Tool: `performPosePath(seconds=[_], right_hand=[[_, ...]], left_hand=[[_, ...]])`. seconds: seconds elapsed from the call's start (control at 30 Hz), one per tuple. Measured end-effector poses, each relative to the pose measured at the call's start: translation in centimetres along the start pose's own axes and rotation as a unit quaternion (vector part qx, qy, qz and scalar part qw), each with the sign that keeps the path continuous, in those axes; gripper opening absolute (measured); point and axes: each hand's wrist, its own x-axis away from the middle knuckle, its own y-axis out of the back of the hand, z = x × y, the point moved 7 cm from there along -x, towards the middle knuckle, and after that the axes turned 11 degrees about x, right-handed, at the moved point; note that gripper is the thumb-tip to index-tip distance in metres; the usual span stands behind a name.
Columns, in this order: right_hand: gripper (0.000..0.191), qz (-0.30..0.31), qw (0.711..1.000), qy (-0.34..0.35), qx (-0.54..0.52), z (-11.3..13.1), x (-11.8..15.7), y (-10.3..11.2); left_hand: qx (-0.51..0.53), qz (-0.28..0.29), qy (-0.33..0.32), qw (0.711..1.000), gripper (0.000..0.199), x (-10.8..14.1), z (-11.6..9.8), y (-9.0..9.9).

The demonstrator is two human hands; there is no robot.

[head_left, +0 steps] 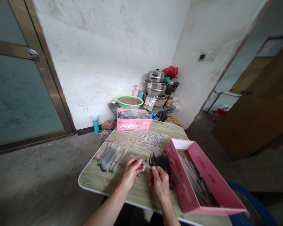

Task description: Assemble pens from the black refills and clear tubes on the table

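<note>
A slim translucent grey tube (142,162) slants between my two hands over the table. My left hand (131,169) pinches its middle, and the fingertips of my right hand (159,179) close on its lower right end. To the left lies a row of similar tubes with dark ends (109,157), with a single tube (119,160) a little apart. Right beside my right hand is a heap of thin black sticks (160,160). Beyond the hands spreads a pile of small whitish pieces (152,141), too small to make out exactly.
On the right of the wood-patterned table (94,185) stands a large open pink box (179,179) holding more tubes. A smaller pink box (133,124), full of tubes, sits at the far edge. Behind are a green basin (129,106) and stacked steel pots (156,84).
</note>
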Motion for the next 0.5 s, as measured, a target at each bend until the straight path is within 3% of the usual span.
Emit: performPosePath(seconds=[0.33,0.5], right_hand=[[0.047,-0.012,1.000,0.001,-0.004,0.7,0.3,0.0],[0.050,0.018,0.997,-0.053,-0.050,-0.8,0.6,-0.8]], left_hand=[[-0.008,0.001,0.002,1.000,0.030,-0.1,0.2,0.0],[-0.019,0.025,0.007,0.999,0.027,0.2,0.3,-0.4]])
